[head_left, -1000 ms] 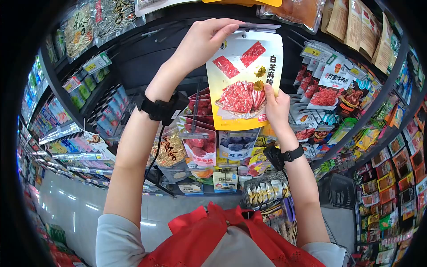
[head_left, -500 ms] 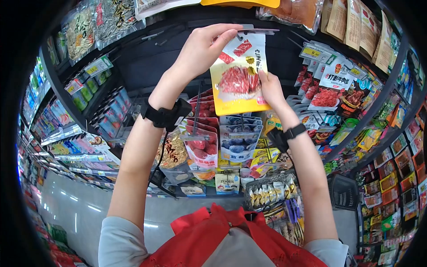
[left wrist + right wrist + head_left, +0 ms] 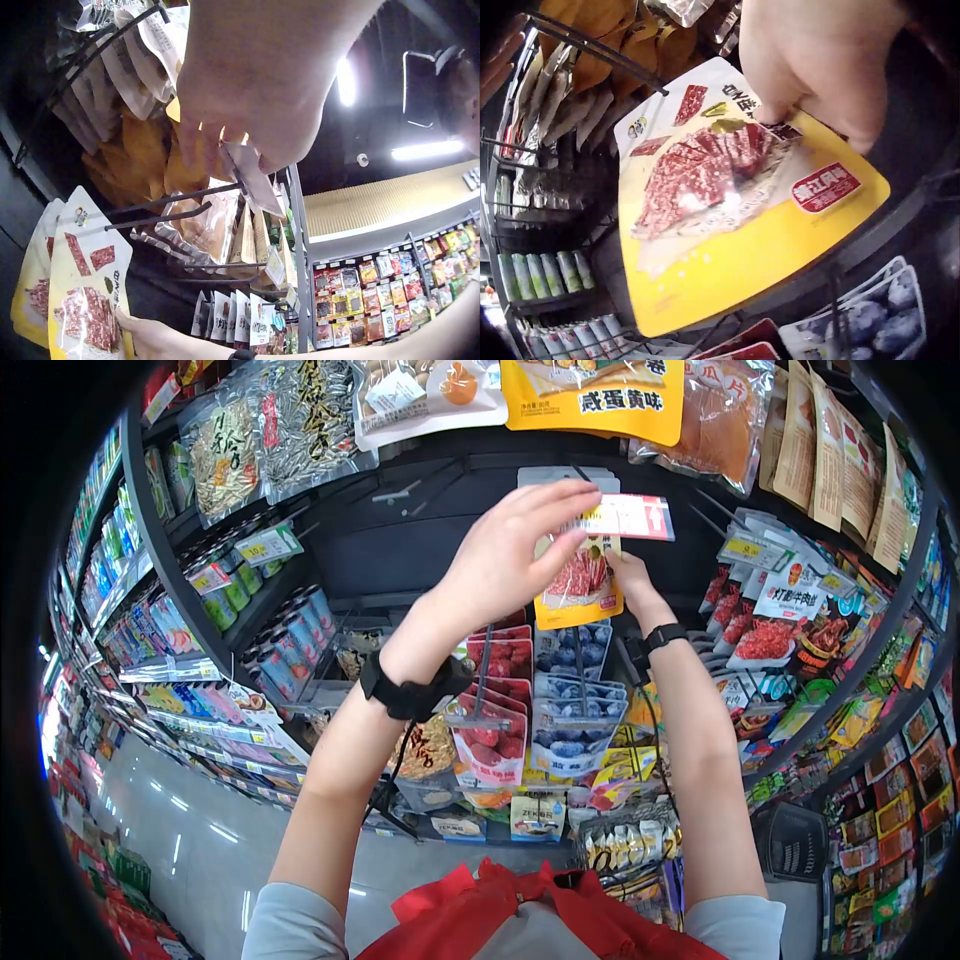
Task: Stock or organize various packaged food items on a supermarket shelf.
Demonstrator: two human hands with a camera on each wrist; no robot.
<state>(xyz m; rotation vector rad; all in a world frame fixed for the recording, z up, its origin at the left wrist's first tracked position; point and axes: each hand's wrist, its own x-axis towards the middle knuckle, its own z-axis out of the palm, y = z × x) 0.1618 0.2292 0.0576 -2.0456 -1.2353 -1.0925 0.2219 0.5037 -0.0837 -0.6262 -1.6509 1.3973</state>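
My left hand (image 3: 520,550) is raised at the hook's front end and pinches a price tag (image 3: 640,517) between thumb and fingers. Beyond it, my right hand (image 3: 636,582) grips the right edge of a white and yellow bag of jerky slices (image 3: 577,585), thumb on its front. The left wrist view shows the jerky bag (image 3: 84,300) at the rear of the metal hook (image 3: 169,215), upright, with a second similar bag (image 3: 34,300) behind it. In the right wrist view, the hook (image 3: 600,54) runs out from the bag's top.
Fruit bags (image 3: 580,730) hang on hooks below. Beef snack bags (image 3: 770,630) hang to the right, and cans (image 3: 290,640) stand on a left shelf. A yellow bag (image 3: 595,395) overhangs from above. A dark basket (image 3: 790,840) sits low at the right.
The jerky bag and right hand have moved away from me, toward the rear panel. The price tag now shows its printed face beside my left hand. The head view has shifted.
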